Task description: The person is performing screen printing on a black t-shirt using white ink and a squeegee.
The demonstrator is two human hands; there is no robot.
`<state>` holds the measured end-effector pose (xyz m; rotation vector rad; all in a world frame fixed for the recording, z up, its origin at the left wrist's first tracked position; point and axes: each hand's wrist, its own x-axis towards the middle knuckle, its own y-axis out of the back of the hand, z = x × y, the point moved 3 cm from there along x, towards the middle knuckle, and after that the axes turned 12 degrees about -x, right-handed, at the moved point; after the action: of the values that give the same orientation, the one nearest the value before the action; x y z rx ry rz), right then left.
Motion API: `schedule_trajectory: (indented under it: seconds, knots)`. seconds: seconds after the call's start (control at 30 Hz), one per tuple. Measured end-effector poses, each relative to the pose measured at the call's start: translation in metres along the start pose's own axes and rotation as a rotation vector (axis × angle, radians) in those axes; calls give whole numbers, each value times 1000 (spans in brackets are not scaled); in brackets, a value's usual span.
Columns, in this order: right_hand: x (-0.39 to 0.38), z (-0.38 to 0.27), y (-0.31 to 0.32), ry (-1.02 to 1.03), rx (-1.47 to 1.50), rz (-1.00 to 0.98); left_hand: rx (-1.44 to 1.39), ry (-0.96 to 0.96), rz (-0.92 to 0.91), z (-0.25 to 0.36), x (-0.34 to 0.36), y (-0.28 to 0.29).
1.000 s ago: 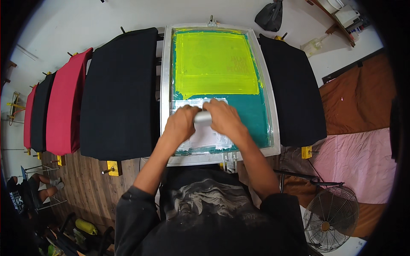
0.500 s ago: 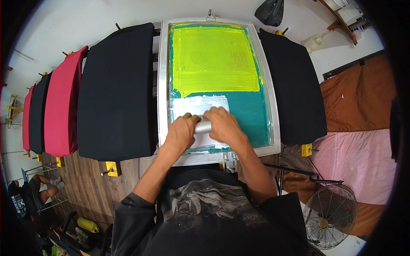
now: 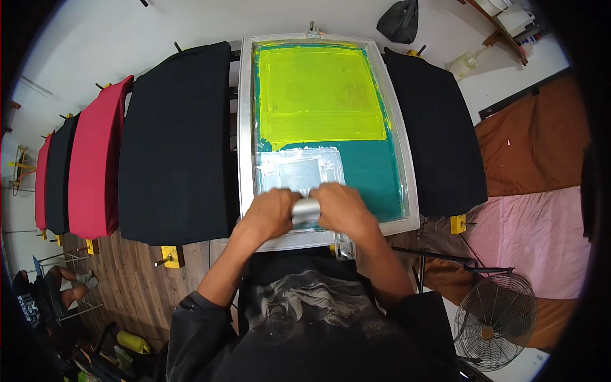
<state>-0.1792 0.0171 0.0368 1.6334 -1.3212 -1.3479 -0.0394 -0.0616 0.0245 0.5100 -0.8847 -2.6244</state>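
Observation:
A screen printing frame (image 3: 247, 127) with pale metal sides lies in front of me. Its green mesh (image 3: 375, 172) carries a large yellow-green area (image 3: 312, 89) at the far part and a white-smeared rectangle (image 3: 302, 172) at the near left. Both my hands are closed around a silvery squeegee (image 3: 306, 209) over the near end of that rectangle. My left hand (image 3: 272, 213) grips its left side and my right hand (image 3: 340, 207) its right side. Only the middle of the squeegee shows between them; its lower edge is hidden.
Black fabric-covered boards stand left (image 3: 177, 146) and right (image 3: 439, 134) of the frame, a red one (image 3: 98, 159) farther left. A metal hinge clamp (image 3: 344, 247) sits at the near edge. A wire fan (image 3: 495, 321) stands lower right; a person (image 3: 54, 296) is at far left.
Both hands have drawn the squeegee toward me, down the white-smeared rectangle. More of that rectangle shows beyond my hands now.

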Motion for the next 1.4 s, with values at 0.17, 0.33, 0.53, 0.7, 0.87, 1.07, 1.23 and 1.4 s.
schedule_trajectory:
  seconds: [0.17, 0.33, 0.53, 0.7, 0.87, 1.07, 1.23, 1.4]
  knots:
    - [37, 26, 2, -90, -103, 105, -12, -52, 301, -7, 34, -1]
    - [-6, 15, -33, 25, -109, 177, 59, -121, 377, -10, -1, -49]
    - [-54, -2, -36, 57, -33, 93, 32, -24, 196, 19, -40, -60]
    - [-1, 17, -10, 166, 2, 160, 36, -64, 252, -1, 0, -23]
    - [69, 51, 3, 84, -55, 28, 80, 58, 196, -31, 69, 5]
    - [28, 41, -27, 104, 17, 219, -29, -92, 437, -21, 31, -30]
    - [-23, 22, -43, 74, 77, 107, -28, 69, 277, 2, -14, -57]
    - [5, 23, -23, 161, 65, -81, 106, 59, 181, -9, -1, -39]
